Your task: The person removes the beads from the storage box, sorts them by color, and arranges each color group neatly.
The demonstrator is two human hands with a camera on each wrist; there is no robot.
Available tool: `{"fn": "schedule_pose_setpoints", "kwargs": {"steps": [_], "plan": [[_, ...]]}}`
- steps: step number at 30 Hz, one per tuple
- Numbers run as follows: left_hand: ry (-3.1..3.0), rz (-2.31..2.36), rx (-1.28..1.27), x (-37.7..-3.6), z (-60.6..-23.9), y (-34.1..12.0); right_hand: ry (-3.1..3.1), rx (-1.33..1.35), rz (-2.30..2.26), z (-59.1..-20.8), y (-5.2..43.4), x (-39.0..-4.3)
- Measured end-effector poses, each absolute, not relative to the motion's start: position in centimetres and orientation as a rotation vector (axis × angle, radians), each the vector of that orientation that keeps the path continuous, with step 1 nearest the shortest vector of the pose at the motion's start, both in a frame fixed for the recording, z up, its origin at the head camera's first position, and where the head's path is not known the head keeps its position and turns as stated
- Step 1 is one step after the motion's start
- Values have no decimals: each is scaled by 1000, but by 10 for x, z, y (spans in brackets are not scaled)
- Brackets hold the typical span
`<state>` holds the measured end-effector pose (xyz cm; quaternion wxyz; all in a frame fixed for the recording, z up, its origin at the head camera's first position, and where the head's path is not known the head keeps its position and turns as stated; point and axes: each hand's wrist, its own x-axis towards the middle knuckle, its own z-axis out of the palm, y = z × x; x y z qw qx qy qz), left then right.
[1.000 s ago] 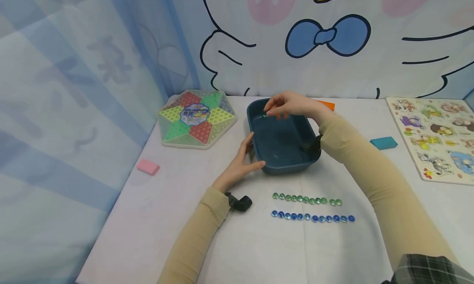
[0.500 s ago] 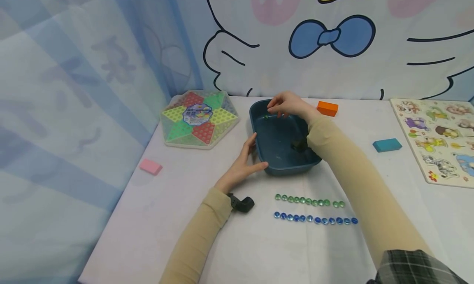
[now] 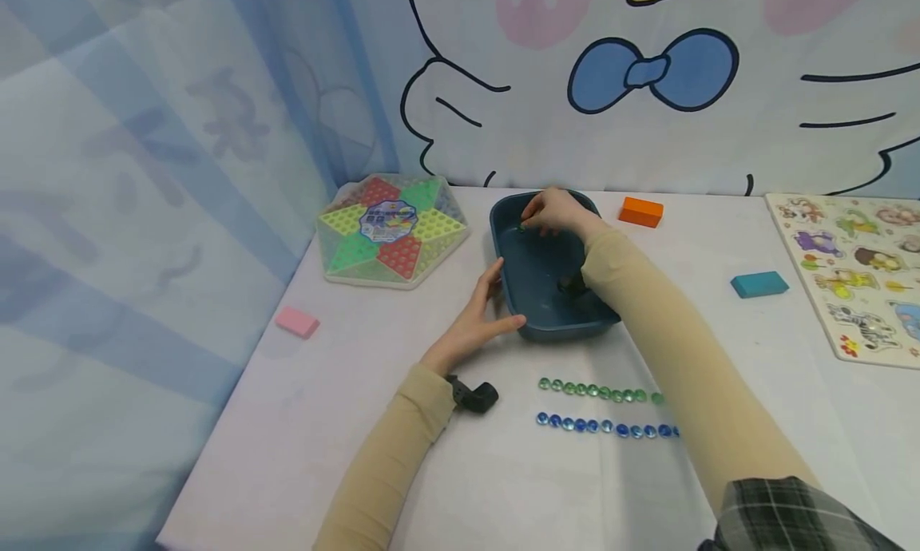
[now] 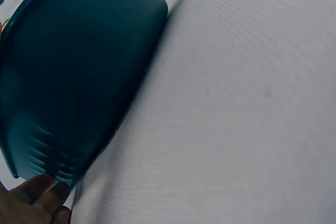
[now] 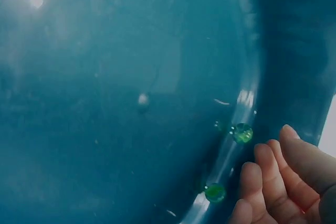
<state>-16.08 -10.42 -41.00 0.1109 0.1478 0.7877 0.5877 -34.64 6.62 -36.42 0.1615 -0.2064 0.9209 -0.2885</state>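
White bench (image 3: 359,455), cartoon backdrop. Near edge: green and blue marble rows (image 3: 600,392). Left hand (image 3: 477,319) open, steadying blue bin (image 3: 519,295) at 9 o'clock. Right hand (image 3: 557,212), fingers relaxed, now lowered inside toward green marbles (image 5: 242,132) at 12 o'clock wall; next pick likely underway.

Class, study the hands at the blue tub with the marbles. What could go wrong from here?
1. The green marbles lie loose against the curved wall of the tub; the right hand may chase rather than catch them.
2. The right sleeve crosses above the green row and the blue row; drawing back, it might scatter them.
3. The left hand only touches the tub's side, so it could slide.
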Motion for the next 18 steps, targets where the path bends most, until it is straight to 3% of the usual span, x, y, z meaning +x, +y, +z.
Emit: {"fn": "schedule_pose_setpoints", "kwargs": {"steps": [18], "plan": [[2334, 1710, 445, -162, -413, -105, 2681, -583, -706, -380, 58, -344]]}}
